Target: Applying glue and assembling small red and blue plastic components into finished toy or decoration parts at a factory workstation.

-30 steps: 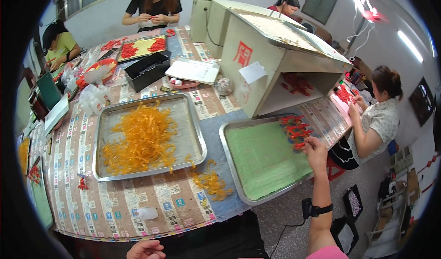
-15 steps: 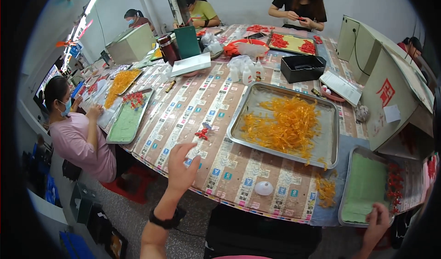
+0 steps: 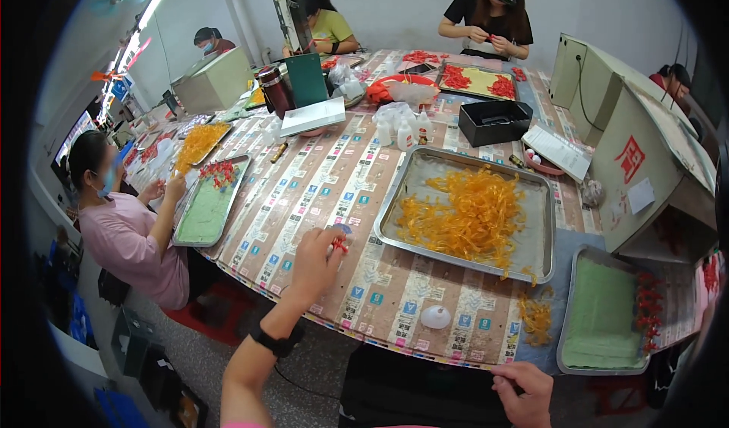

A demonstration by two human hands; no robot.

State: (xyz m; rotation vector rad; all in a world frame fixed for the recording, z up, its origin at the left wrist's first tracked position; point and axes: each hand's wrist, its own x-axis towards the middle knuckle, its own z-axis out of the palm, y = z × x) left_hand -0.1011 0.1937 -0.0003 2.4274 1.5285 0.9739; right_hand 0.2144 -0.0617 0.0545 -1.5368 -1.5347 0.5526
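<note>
Red small piece sits pinched in the left hand over the table; right hand curls loosely, empty.

Single head-worn fisheye view, looking down and forward from the table's near edge. The person's left hand and right hand enter from below; straight edges bow toward the dark rim, and co-workers sit far across.

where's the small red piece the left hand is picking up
In the head view, the red piece is pinched in the left hand over the table's near-left edge, just left of the steel tray of orange strips.
</note>
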